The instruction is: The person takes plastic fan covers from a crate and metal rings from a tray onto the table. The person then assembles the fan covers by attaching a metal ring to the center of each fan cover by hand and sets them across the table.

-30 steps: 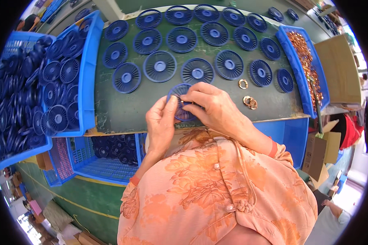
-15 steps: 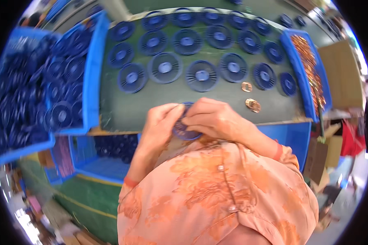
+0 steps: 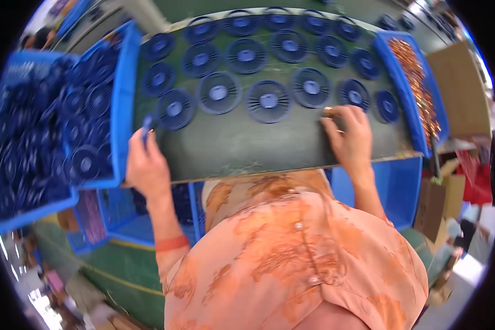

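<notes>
My left hand [image 3: 148,166] is closed near the table's left side, beside the blue bin. From its fingertips rises a blue plastic part [image 3: 147,122], blurred and seen nearly edge-on. My right hand [image 3: 351,138] is at the right of the table, with thumb and fingers around a small copper-coloured ring piece [image 3: 329,113], partly hidden by the fingers. Ahead of both hands, several round blue plastic discs with slotted rims and pale centres, such as this disc [image 3: 268,101], lie in rows on the dark green tabletop [image 3: 225,151].
Blue bins heaped with dark blue discs stand at the left, the nearer wall [image 3: 124,104] touching the table. On the right, a narrow blue tray [image 3: 404,91] holds many copper pieces, with a cardboard box [image 3: 461,91] beyond. Another blue bin [image 3: 388,192] sits below the table edge.
My hands have parted from a blue disc held between them at the near edge. The left moved left with a blue part; the right moved right and forward to the copper pieces.
</notes>
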Motion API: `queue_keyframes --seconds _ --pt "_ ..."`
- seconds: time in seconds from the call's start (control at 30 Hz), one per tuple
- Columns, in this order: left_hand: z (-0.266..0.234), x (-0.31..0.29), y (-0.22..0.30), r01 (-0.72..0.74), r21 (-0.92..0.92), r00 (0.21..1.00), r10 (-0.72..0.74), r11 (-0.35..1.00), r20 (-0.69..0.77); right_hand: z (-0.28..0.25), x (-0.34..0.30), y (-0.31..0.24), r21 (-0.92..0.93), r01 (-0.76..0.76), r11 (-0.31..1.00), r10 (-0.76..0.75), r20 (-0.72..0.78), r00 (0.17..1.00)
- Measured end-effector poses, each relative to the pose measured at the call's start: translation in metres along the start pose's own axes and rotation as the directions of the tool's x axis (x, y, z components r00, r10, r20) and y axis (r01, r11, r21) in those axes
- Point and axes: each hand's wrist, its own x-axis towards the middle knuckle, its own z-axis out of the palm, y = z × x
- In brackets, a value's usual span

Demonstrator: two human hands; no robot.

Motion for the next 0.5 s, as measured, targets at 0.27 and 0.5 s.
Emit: queue_keyframes --seconds 0.27,0.5 --pt "0.026 -0.010 -0.018 -0.038 0.053 0.973 0.025 0.998 0.229 0.009 -0.002 0.006 -0.090 -0.038 0.995 0.038 0.004 0.999" --pt "0.032 -0.004 -0.022 -0.043 0.024 0.937 0.032 0.999 0.348 -0.003 0.005 -0.010 0.438 -0.498 0.748 0.412 0.283 0.866"
